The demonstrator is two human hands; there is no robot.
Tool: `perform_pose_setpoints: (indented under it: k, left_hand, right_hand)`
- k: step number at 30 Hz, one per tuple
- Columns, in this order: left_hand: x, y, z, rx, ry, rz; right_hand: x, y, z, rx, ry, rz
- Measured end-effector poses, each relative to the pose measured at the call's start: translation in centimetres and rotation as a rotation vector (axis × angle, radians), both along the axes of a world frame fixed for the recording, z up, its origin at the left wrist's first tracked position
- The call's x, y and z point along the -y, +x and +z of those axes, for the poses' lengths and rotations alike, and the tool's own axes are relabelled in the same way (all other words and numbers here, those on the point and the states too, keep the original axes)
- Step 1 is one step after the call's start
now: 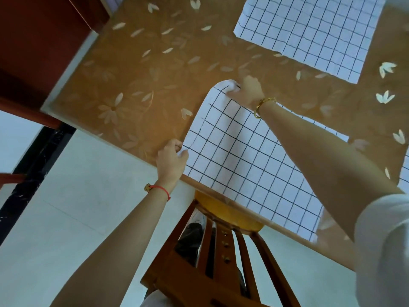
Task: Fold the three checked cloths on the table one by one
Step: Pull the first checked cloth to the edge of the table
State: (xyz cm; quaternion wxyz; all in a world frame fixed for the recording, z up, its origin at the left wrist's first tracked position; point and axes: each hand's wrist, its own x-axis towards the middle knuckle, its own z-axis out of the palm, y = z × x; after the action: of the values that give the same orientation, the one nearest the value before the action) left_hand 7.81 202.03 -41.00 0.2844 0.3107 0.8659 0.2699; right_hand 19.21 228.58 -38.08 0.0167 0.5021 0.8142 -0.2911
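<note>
A white cloth with a dark check lies on the near part of the table, its left side lifted into a curve. My left hand pinches its near left corner at the table's edge. My right hand pinches its far left corner, raised off the tabletop. A second checked cloth lies flat at the far right. A sliver of another checked cloth shows at the right edge, mostly out of view.
The table has an orange-brown cover with pale flower prints. A wooden chair stands at the near edge below the cloth. Dark red wooden furniture stands at the far left, with pale floor tiles below.
</note>
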Motion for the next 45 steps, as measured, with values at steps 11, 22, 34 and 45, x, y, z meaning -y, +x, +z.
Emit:
perform_pose_setpoints:
  k: [11, 22, 34, 45]
  left_hand:
    - [-4.4, -3.6, 11.6, -0.106, 0.466, 0.015]
    - [-7.8, -2.5, 26.6, -0.167, 0.892, -0.13]
    - [-7.2, -1.2, 38.4, -0.223, 1.049, -0.36]
    - [-7.9, 0.6, 41.5, -0.146, 1.001, -0.595]
  right_hand:
    - [0.9, 10.0, 12.4, -0.461, 0.24, -0.255]
    - [6.1, 18.7, 26.4, -0.635, 0.499, -0.343]
    - [12.6, 24.1, 36.2, -0.813, 0.525, -0.331]
    - [15.1, 29.2, 37.9, -0.831, 0.515, -0.341]
